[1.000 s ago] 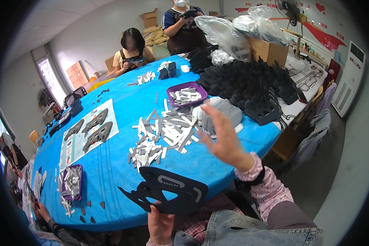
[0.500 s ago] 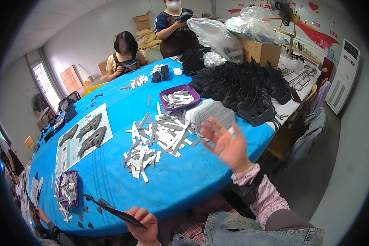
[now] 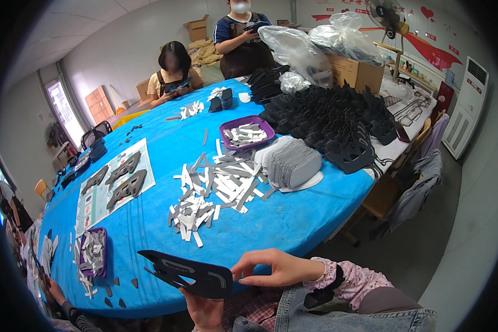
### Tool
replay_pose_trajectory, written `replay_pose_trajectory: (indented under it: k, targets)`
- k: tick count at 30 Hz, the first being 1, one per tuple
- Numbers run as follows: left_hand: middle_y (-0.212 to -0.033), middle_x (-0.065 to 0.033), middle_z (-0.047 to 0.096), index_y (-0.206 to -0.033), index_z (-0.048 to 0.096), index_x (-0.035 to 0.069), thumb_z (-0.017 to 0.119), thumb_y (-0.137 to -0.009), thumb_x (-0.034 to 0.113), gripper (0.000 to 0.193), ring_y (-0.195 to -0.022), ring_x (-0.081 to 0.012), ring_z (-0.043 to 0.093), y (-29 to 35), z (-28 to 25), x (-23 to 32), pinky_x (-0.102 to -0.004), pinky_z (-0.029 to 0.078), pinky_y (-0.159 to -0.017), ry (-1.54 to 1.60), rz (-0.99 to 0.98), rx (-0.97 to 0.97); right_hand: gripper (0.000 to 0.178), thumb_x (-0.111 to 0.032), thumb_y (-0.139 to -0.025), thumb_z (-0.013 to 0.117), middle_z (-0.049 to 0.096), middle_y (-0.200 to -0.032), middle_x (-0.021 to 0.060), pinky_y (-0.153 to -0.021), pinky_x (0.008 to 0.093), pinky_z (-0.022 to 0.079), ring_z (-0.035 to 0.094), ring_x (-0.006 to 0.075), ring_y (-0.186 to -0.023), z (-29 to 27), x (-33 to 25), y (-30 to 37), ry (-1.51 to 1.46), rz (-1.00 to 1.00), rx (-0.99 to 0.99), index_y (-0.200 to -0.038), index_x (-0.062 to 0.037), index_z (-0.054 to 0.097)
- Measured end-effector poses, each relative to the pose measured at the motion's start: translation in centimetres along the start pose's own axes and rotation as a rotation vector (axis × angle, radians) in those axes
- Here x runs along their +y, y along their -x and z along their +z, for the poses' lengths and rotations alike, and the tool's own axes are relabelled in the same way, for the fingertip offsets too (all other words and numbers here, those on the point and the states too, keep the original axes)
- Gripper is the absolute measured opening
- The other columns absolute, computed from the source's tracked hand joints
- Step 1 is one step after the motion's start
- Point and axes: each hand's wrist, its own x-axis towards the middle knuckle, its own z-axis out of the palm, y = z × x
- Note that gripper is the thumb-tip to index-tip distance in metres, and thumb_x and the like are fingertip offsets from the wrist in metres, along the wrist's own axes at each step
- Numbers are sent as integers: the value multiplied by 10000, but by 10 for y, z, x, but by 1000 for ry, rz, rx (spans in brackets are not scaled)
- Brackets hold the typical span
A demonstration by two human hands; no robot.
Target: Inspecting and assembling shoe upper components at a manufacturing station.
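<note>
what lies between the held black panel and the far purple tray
In the head view, blue tablecloth past the panel, then a heap of grey and white strips before the tray.

From where I stand, the panel (image 3: 209, 276) at seven o'clock looks smooth and matt, like stiff plastic. The blue cover (image 3: 293, 221) in the middle is smooth, faintly creased. The tray (image 3: 268, 131) near twelve is plastic; the bag (image 3: 346, 39) at one, crinkled glossy film; the carton (image 3: 357, 74) at two, matt cardboard; the denim (image 3: 337, 316) at five, rough cloth.
</note>
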Motion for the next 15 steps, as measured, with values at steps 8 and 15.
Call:
replay_pose_trajectory:
  k: [8, 15]
  targets:
    - [-1124, -28, 582, -1053, 615, 171, 520, -849, 436, 348, -1073, -216, 528, 2, 3, 1, -455, 389, -931, -13, -14, 24, 261, -189, -858, 578, 615, -947, 60, -754, 269, 438, 573, 144, -882, 0, 5, 2, 36, -18, 22, -1083, -58, 572]
    - [-1118, -17, 589, -1042, 624, 183, 527, -847, 432, 330, -1071, -213, 528, 3, 1, 1, -459, 383, -933, -27, -33, 32, 344, -164, -861, 569, 614, -920, 65, -765, 274, 444, 569, 136, -879, 0, 8, 5, 88, -25, 67, -1183, -63, 505]
